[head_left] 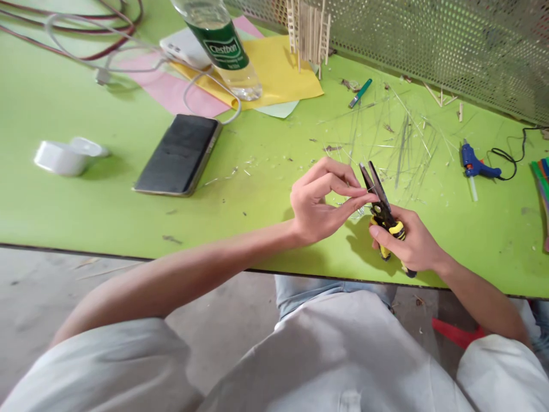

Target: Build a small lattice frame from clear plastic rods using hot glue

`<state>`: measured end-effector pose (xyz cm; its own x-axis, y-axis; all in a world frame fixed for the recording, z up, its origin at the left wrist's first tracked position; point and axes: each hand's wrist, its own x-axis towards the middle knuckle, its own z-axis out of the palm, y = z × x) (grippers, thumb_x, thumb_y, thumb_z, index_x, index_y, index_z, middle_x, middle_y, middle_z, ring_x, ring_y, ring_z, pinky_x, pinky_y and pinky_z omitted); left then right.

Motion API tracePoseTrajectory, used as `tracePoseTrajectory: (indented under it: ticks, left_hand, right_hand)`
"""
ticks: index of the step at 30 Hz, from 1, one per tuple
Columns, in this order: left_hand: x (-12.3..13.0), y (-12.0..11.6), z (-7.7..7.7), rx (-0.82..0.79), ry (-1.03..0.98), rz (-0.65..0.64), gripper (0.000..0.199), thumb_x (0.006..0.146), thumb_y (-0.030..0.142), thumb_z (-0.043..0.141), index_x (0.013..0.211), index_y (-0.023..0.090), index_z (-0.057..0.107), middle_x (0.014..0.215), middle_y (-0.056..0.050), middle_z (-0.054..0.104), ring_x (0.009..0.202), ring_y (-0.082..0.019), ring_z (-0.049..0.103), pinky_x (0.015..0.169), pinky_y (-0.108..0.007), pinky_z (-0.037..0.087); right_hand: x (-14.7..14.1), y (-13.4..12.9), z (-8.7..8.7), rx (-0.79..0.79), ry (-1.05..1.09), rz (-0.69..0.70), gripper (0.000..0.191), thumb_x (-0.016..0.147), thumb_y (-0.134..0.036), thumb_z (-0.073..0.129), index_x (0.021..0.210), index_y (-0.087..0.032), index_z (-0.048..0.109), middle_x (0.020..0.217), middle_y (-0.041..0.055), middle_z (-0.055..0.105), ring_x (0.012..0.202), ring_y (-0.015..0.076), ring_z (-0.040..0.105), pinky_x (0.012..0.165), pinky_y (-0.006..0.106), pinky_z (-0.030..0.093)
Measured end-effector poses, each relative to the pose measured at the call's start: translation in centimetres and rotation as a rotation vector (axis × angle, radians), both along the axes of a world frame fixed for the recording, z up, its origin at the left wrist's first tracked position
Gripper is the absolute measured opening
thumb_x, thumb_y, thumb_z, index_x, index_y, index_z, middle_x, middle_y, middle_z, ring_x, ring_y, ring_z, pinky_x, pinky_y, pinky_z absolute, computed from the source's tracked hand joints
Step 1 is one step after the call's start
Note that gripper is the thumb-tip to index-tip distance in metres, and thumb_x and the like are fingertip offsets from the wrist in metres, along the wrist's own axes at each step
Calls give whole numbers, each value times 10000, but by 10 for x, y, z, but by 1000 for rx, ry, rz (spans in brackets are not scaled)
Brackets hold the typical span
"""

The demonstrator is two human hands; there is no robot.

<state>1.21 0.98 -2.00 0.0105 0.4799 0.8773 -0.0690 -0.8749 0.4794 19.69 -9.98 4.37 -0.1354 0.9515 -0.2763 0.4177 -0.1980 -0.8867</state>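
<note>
My right hand (409,240) is wrapped round the yellow-and-black handles of a pair of long-nose pliers (381,214), whose jaws point up and away from me, slightly apart. Thumb and fingertips of my left hand (323,197) pinch a thin wire (369,189) right beside the jaws. How much of the wire lies between the jaws is too small to tell. Below the left fingertips shows a small tangle of bent wire (358,212) near the tabletop. Several straight thin wires (403,143) lie scattered on the green table (266,217) beyond my hands.
A blue glue gun (478,163) with a cord lies to the right. A green-handled tool (360,93) rests farther back. Leftward are a phone (178,154), a water bottle (227,51) on coloured paper and a white plastic piece (62,157). A stick model (309,34) stands against the perforated panel (420,46).
</note>
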Motion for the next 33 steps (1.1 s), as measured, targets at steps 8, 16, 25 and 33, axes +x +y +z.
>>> tracePoseTrajectory:
  ticks: [8, 16, 25, 33]
  left_hand:
    - [1, 2, -2, -50, 15, 31, 274, 953, 455, 971, 878, 266, 787, 868, 10, 779, 724, -134, 722, 649, -314, 588]
    - [0, 17, -8, -683, 23, -212, 371, 873, 448, 1009, 858, 200, 733, 868, -43, 820, 753, -158, 774, 694, -313, 644]
    - [-7, 8, -1, -917, 436, -548, 495, 844, 240, 887, 1172, 256, 517, 846, 10, 806, 757, -169, 809, 691, -283, 612]
    - [-17, -23, -10, -523, 780, -448, 1082, 804, 64, 633, 1786, 225, 209, 1002, -12, 856, 784, -189, 828, 747, -282, 625]
  right_hand:
    - [1, 8, -15, -134, 106, -169, 646, 744, -791, 960, 797, -251, 609, 584, -35, 621, 466, 179, 634, 436, 301, 466]
    - [58, 27, 6, 184, -485, -215, 596, 840, -776, 879, 1001, -218, 747, 956, 103, 813, 835, 282, 762, 800, 435, 617]
    - [106, 38, -13, 215, -1168, -365, 768, 963, -768, 785, 1364, -114, 753, 1384, 316, 743, 1310, 515, 717, 1152, 735, 530]
    - [-1, 10, -51, 789, -352, 70, 282, 1131, -454, 670, 1226, -303, 889, 1117, 107, 866, 1020, 273, 793, 967, 461, 658]
